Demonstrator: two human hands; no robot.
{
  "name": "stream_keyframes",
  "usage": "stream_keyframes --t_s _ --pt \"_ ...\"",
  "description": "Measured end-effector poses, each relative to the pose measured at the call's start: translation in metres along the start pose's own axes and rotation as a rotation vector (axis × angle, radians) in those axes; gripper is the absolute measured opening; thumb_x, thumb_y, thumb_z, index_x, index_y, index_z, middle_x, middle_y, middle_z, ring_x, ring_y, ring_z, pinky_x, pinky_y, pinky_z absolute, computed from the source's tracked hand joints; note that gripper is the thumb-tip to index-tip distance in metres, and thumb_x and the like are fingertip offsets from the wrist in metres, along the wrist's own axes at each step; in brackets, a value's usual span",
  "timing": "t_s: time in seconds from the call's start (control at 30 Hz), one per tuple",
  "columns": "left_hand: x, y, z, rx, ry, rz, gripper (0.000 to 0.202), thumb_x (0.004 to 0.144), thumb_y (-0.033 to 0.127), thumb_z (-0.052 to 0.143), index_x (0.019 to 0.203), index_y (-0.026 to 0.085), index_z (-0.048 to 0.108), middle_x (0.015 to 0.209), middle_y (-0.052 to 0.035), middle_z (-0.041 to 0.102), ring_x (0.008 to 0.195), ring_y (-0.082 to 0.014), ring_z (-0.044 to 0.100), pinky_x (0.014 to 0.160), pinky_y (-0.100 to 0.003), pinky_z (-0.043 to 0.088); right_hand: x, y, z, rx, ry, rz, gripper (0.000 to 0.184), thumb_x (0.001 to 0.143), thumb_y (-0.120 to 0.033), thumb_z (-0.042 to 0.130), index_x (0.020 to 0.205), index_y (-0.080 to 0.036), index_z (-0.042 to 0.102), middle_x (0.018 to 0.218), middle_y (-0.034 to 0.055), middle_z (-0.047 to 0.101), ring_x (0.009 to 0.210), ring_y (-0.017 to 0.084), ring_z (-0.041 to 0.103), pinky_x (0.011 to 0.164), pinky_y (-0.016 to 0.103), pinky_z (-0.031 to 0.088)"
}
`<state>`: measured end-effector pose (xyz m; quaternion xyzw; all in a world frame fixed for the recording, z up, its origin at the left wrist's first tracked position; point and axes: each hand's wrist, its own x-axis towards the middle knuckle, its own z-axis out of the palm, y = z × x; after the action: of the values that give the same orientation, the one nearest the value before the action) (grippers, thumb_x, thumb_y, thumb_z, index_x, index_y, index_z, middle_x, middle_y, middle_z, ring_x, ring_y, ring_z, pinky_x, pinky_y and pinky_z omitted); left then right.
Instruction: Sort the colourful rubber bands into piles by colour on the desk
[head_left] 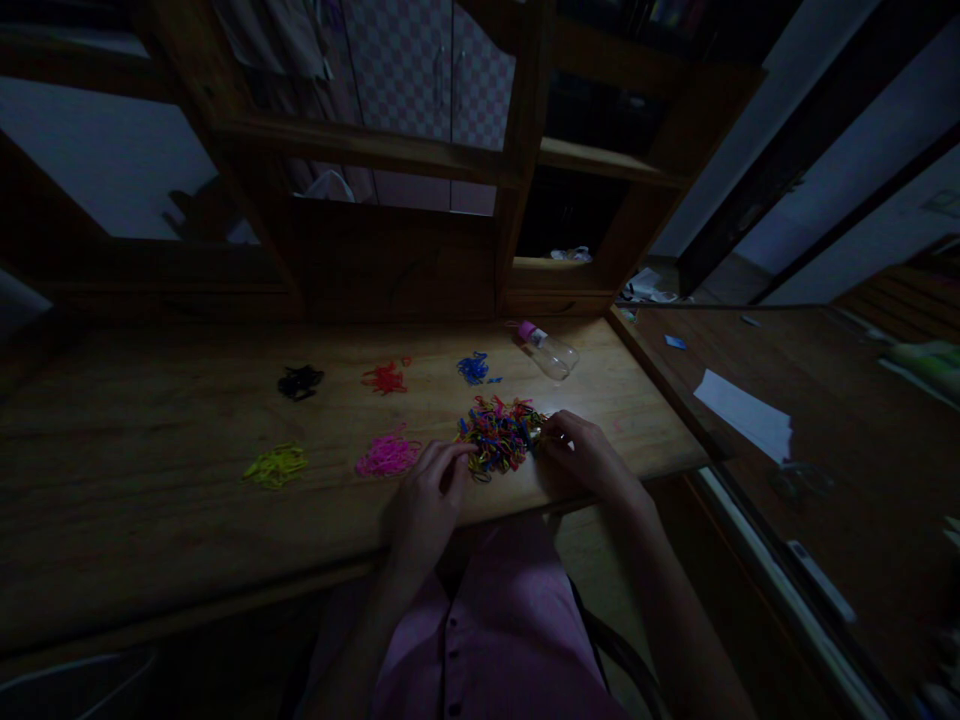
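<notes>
A mixed heap of coloured rubber bands [501, 436] lies on the wooden desk between my two hands. My left hand [433, 490] is at the heap's left edge, thumb and forefinger pinched together; anything in the pinch is too small to make out. At the right edge, my right hand [581, 450] has its fingertips closed on rubber bands at the border of the heap. Sorted by colour, smaller piles lie around: pink bands [388, 454] beside my left hand, yellow bands [276, 466] farther left, black bands [300, 381], red bands [386, 378] and blue bands [473, 368] behind.
A clear bottle with a purple cap [551, 352] lies on its side behind the heap. Wooden shelving [397, 255] rises at the back of the desk [150, 430]. On the brown surface to the right are white paper [742, 413] and a small blue packet [675, 342].
</notes>
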<state>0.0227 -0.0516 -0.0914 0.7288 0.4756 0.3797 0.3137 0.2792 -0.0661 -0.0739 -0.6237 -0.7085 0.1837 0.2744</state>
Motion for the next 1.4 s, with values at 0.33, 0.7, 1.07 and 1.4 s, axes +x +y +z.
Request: stream_keyframes --t_s 0.33,0.7,1.07,1.4 --pt "0.000 -0.001 0.000 -0.011 -0.004 -0.003 0.022 0.096 0.023 0.044 0.103 0.025 0.065 0.101 -0.0020 0.065 0.098 -0.0186 0.060 0.087 -0.030 0.044 -0.010 0.009 -0.010 0.471 0.129 0.193 0.017 0.081 -0.032 0.065 0.091 -0.019 0.067 0.086 0.0033 0.070 0.080 0.018 0.066 0.069 0.028 0.053" --pt "0.001 0.000 0.000 -0.041 0.010 -0.001 0.023 0.096 0.023 0.044 0.104 0.026 0.065 0.101 -0.0016 0.065 0.096 -0.0180 0.060 0.086 -0.030 0.044 0.063 -0.029 -0.017 0.398 0.206 0.057 0.023 0.070 -0.036 0.077 0.079 -0.017 0.068 0.076 0.0044 0.072 0.070 0.017 0.068 0.063 0.027 0.051" --pt "-0.001 -0.004 0.007 0.026 0.092 -0.039 0.016 0.089 0.018 0.052 0.098 0.022 0.065 0.096 -0.0047 0.066 0.090 -0.0206 0.063 0.080 -0.030 0.047 0.128 -0.117 0.048 0.519 -0.201 -0.205 0.015 0.078 -0.029 0.069 0.080 -0.015 0.065 0.072 0.0025 0.070 0.063 0.012 0.064 0.056 0.022 0.045" --pt "-0.005 -0.007 0.004 -0.120 0.012 -0.029 0.026 0.089 0.023 0.048 0.110 0.018 0.063 0.107 -0.0104 0.070 0.101 -0.0272 0.065 0.082 -0.035 0.051 0.171 -0.229 0.147 0.044 -0.575 -0.566 0.013 0.072 -0.006 0.067 0.083 -0.011 0.072 0.080 0.0046 0.070 0.075 0.013 0.063 0.063 0.021 0.042"
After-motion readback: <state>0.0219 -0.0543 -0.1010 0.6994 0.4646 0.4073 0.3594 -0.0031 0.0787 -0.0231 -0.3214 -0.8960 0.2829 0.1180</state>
